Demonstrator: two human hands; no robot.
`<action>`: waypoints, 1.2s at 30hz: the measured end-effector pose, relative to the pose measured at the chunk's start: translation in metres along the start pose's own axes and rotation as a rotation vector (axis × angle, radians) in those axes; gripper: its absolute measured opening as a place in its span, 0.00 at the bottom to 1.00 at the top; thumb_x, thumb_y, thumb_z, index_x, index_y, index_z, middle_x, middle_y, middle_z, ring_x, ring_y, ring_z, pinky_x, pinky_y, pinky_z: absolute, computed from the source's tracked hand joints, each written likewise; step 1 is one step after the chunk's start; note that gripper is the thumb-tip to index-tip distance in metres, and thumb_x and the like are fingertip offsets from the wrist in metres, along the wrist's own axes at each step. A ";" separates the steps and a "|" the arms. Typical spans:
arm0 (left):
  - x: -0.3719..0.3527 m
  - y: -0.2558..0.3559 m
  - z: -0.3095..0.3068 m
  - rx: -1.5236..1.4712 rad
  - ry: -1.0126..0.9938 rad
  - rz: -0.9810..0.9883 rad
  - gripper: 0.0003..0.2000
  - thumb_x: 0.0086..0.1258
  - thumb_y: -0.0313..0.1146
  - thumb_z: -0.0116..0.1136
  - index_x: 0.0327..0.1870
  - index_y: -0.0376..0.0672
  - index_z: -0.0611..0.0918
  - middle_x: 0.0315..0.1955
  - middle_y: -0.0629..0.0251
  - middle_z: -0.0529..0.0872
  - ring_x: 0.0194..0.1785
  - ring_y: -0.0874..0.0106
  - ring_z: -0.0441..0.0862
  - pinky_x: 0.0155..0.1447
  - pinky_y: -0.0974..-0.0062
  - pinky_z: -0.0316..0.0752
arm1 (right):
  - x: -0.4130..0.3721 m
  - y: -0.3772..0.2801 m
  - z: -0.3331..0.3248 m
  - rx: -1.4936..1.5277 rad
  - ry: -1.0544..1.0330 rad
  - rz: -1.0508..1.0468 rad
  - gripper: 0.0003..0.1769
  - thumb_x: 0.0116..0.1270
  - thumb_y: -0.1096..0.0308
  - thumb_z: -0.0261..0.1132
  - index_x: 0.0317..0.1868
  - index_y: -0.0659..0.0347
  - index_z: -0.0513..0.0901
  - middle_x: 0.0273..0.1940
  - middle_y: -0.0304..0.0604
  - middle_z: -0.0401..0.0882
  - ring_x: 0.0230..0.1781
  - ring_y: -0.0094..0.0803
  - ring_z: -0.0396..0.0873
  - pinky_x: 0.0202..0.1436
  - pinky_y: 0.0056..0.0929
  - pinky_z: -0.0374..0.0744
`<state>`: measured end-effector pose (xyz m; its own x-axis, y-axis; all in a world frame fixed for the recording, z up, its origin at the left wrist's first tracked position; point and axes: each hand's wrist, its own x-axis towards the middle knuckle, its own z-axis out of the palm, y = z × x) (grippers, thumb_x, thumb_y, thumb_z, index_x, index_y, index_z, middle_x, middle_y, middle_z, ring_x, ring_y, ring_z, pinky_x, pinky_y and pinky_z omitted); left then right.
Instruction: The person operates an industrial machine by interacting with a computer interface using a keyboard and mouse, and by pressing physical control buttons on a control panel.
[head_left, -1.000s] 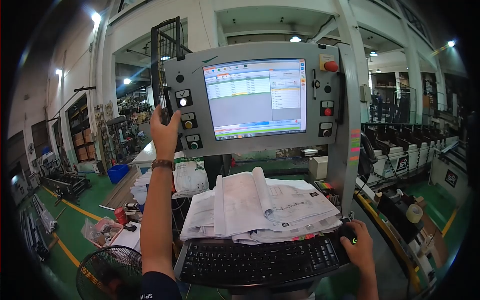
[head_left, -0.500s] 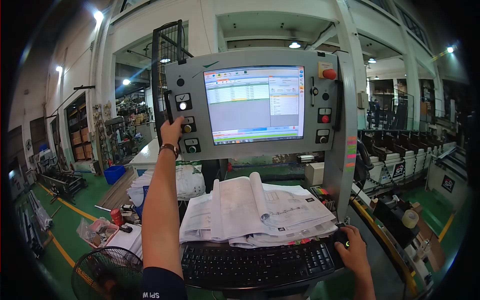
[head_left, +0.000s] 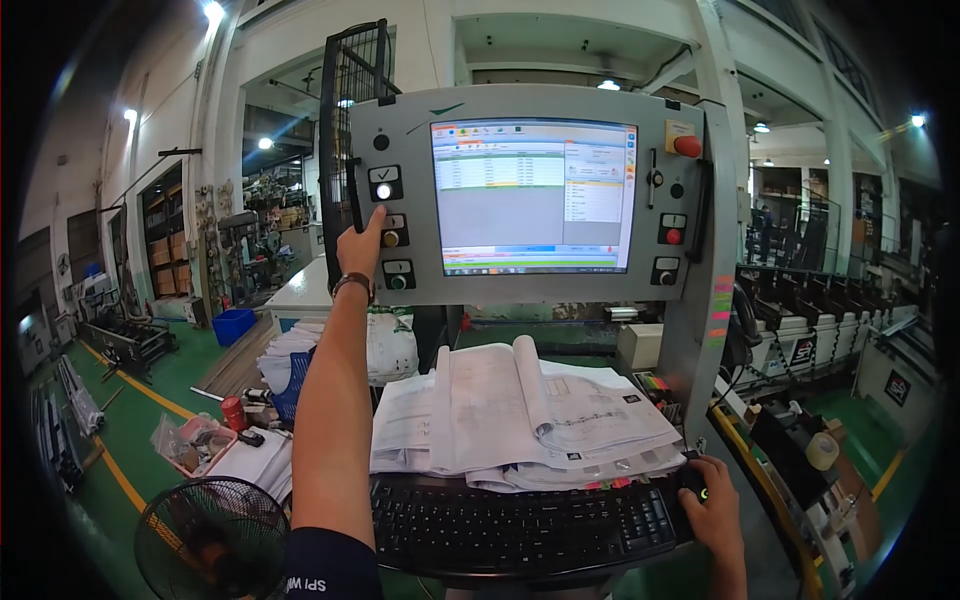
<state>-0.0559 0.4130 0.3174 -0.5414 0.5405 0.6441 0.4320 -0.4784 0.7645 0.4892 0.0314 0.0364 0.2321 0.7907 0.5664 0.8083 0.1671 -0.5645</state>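
My left hand [head_left: 360, 248] reaches up to the left side of a grey control panel [head_left: 520, 288], index finger stretched out and nothing held. Its fingertip is just below the lit white push button [head_left: 383, 191] under a check-mark label. Below that, right beside the hand, sits a yellowish button [head_left: 391, 238], with a green button [head_left: 398, 282] lower down. A screen [head_left: 530, 220] with tables and a list glows in the panel's middle. At the lower right, my right hand [head_left: 715, 505] is wrapped over a black computer mouse [head_left: 688, 477], covering much of it.
A black keyboard [head_left: 520, 527] lies in front of a pile of curled paper drawings [head_left: 490, 405]. Red buttons, including a large mushroom-shaped one [head_left: 687, 146], sit on the panel's right. A fan [head_left: 210, 545] stands at lower left, near a pink basket [head_left: 200, 445] of small items.
My left hand's index finger has moved up the panel edge and now points at the lit white button. My right hand stays on the mouse. The view has shifted slightly.
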 end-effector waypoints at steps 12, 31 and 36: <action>0.011 0.002 0.003 0.035 -0.043 -0.095 0.62 0.65 0.80 0.69 0.74 0.16 0.78 0.74 0.28 0.81 0.80 0.41 0.79 0.84 0.55 0.72 | 0.001 -0.001 0.000 0.021 -0.004 0.009 0.29 0.67 0.66 0.73 0.68 0.65 0.84 0.74 0.58 0.78 0.73 0.61 0.81 0.75 0.51 0.79; -0.003 0.008 0.000 0.072 0.000 -0.024 0.51 0.69 0.75 0.69 0.64 0.21 0.88 0.64 0.31 0.89 0.70 0.41 0.87 0.76 0.54 0.79 | 0.000 0.002 0.000 0.004 0.008 0.008 0.29 0.66 0.67 0.73 0.67 0.65 0.85 0.73 0.58 0.79 0.73 0.61 0.81 0.75 0.50 0.79; -0.015 0.013 -0.003 0.029 0.016 0.017 0.42 0.70 0.70 0.72 0.56 0.27 0.92 0.55 0.37 0.94 0.62 0.44 0.91 0.68 0.54 0.82 | 0.000 -0.004 -0.002 0.016 0.009 0.011 0.29 0.66 0.67 0.73 0.68 0.65 0.85 0.74 0.59 0.79 0.73 0.61 0.81 0.75 0.51 0.79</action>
<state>-0.0442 0.3972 0.3179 -0.5453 0.5212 0.6566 0.4620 -0.4667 0.7542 0.4866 0.0295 0.0402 0.2459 0.7875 0.5651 0.7972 0.1674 -0.5801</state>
